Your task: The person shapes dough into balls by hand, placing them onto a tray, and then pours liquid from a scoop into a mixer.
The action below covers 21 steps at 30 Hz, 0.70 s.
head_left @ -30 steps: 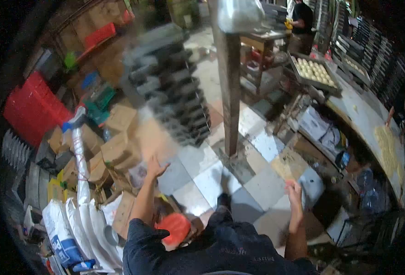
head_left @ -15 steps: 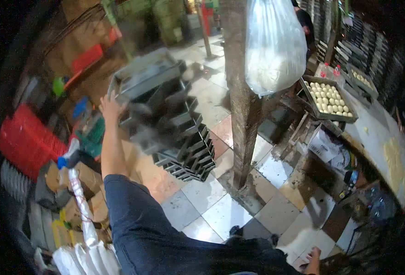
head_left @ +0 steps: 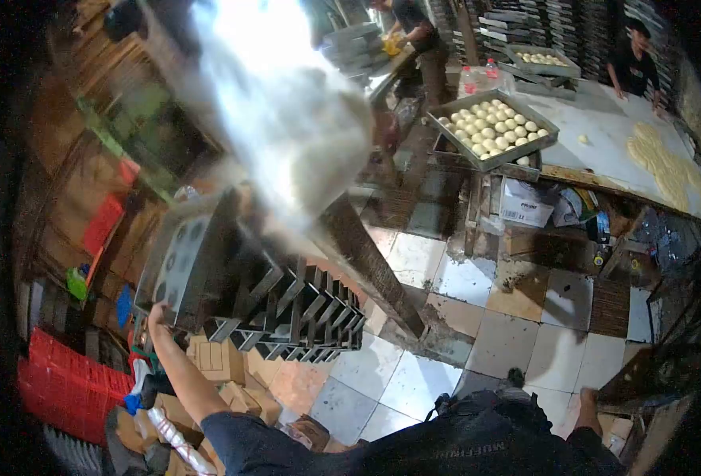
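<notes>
My left hand [head_left: 160,315] grips the near edge of the top metal baking tray [head_left: 177,262], which has dark round marks on its surface. Below it, more metal trays form a crisscrossed stack [head_left: 303,313] on the floor. Down at my right side is my right hand [head_left: 588,398], away from any tray; its fingers are too small and turned away to read. A clear plastic bag [head_left: 303,119] with something pale in its bottom hangs in front of me, smeared by motion.
Beside the stack stands a wooden post [head_left: 374,270]. On the right, a tray of dough balls [head_left: 489,131] is near a worktable [head_left: 596,131] with a spread of dough [head_left: 660,163]. Two people are beyond. Red crates [head_left: 72,385] and cardboard boxes [head_left: 215,361] lie at left.
My view has swung to the right and tilted. My left hand stays at the top tray's edge, its fingers less spread. The hanging bag now looks nearer and blurred.
</notes>
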{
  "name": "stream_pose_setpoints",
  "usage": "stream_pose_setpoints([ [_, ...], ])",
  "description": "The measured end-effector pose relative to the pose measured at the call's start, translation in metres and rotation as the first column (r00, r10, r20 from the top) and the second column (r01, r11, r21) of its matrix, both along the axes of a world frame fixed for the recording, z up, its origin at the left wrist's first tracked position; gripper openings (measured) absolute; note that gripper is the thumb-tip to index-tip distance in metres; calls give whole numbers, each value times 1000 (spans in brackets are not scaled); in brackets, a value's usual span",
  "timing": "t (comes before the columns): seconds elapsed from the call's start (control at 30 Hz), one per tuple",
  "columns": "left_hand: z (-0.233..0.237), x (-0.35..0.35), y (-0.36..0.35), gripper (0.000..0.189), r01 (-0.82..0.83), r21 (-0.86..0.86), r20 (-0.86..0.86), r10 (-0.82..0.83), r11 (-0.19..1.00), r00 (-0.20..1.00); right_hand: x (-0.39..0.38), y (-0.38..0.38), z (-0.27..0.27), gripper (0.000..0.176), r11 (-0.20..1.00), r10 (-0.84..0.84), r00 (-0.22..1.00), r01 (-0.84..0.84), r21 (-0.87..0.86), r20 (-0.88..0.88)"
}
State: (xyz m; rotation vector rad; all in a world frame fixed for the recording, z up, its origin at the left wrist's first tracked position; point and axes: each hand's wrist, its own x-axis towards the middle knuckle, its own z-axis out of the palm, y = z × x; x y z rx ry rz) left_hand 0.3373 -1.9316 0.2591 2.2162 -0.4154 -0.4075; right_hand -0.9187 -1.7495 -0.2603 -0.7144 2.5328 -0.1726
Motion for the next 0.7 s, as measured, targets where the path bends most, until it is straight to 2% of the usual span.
stream_pose_setpoints([
  [0.07,5,-48,14,43,-18,-43,-1,18,999,1000,-22,-49,-34,28,934,357,919,-350,70,-170],
  [0.1,2,-63,23,43,-16,-63,1,16,998,1000,-19,-82,-27,24,865,501,798,-470,175,-336],
  [0.17,-5,-107,50,42,-4,-140,23,8,990,1000,-32,-121,-12,27,732,631,662,-681,28,-405],
  [0.2,-9,-141,58,42,8,-175,28,-4,985,1000,-65,-145,-59,30,685,631,580,-728,19,-516],
  [0.23,-17,-175,72,42,22,-219,25,-17,976,1000,-86,-168,-65,28,739,604,674,-673,-17,-426],
  [0.27,-30,-205,79,41,39,-250,23,-34,968,999,-94,-181,-60,22,760,381,739,-592,-267,-556],
  [0.3,-44,-245,94,41,40,-279,19,-36,960,999,-110,-192,-47,16,781,350,886,-455,-427,-304],
  [0.33,-52,-295,99,41,40,-292,14,-37,956,999,-126,-204,-32,11,795,275,961,-236,-559,-14],
  [0.37,-61,-354,104,41,35,-292,16,-31,956,999,-140,-215,-15,10,793,174,955,10,-610,242],
  [0.4,-70,-412,109,40,17,-291,6,-16,957,1000,-190,-221,-63,9,588,334,835,179,-789,438],
  [0.43,-81,-468,114,40,-5,-283,-7,3,959,1000,-171,-233,3,12,770,74,979,-176,-613,-187],
  [0.5,-99,-568,123,40,-54,-281,-46,43,958,998,-220,-244,3,14,759,213,906,-389,-522,-364],
  [0.53,-105,-610,129,39,-75,-275,-70,58,958,996,-235,-245,-7,14,770,211,908,-383,-511,-362],
  [0.6,-120,-678,143,39,-123,-268,-119,94,955,988,-259,-255,-28,16,881,179,942,-281,-380,-282],
  [0.63,-128,-707,155,39,-153,-252,-143,120,955,982,-267,-263,-31,16,874,206,936,-307,-377,-284],
  [0.7,-136,-754,169,38,-194,-252,-196,146,948,970,-244,-269,-24,22,839,508,837,-534,-101,-202],
])
